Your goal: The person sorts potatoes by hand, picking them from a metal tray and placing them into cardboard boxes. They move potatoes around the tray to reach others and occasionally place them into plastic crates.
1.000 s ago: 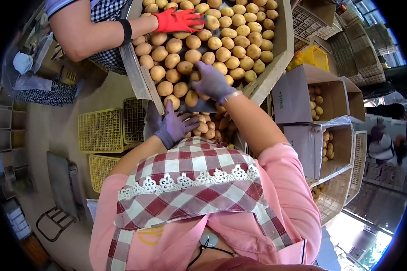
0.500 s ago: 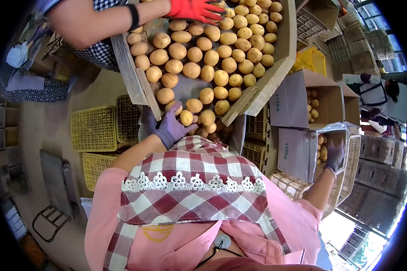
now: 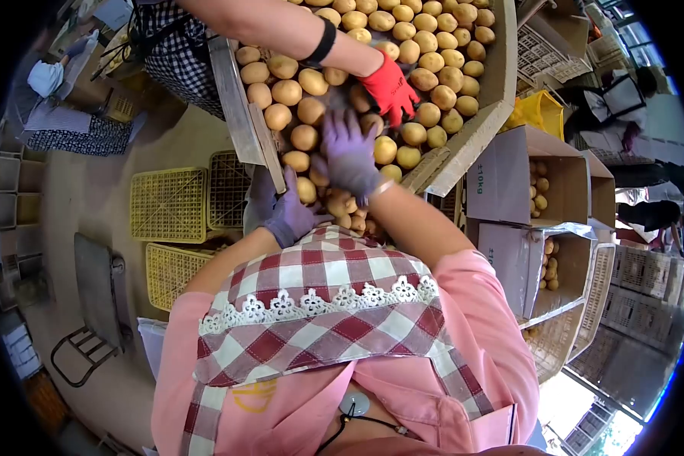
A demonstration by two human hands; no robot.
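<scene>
Many round tan potatoes [image 3: 304, 137] lie on a sorting tray with wooden side boards [image 3: 239, 114]. My right hand [image 3: 349, 156], in a purple-grey glove, reaches over the tray's narrow front end. Its fingers are stretched over the potatoes there, slightly blurred. My left hand [image 3: 287, 214], gloved alike, is at the front left corner beside the end of the wooden board. Its fingers point up and its thumb is apart, next to a potato [image 3: 305, 190]. More potatoes [image 3: 349, 213] lie below the opening, partly hidden by my right arm and apron.
A co-worker's red-gloved hand [image 3: 391, 87] reaches across the tray from the left. Cardboard boxes [image 3: 501, 178] with potatoes stand at the right, near a yellow bag [image 3: 538, 112]. Yellow plastic crates [image 3: 167, 204] and a folded metal cart [image 3: 95, 292] are at the left.
My right hand has moved from the cardboard box on the right to the potatoes in the tray. My left hand no longer has a potato in it. The co-worker's red glove has come nearer.
</scene>
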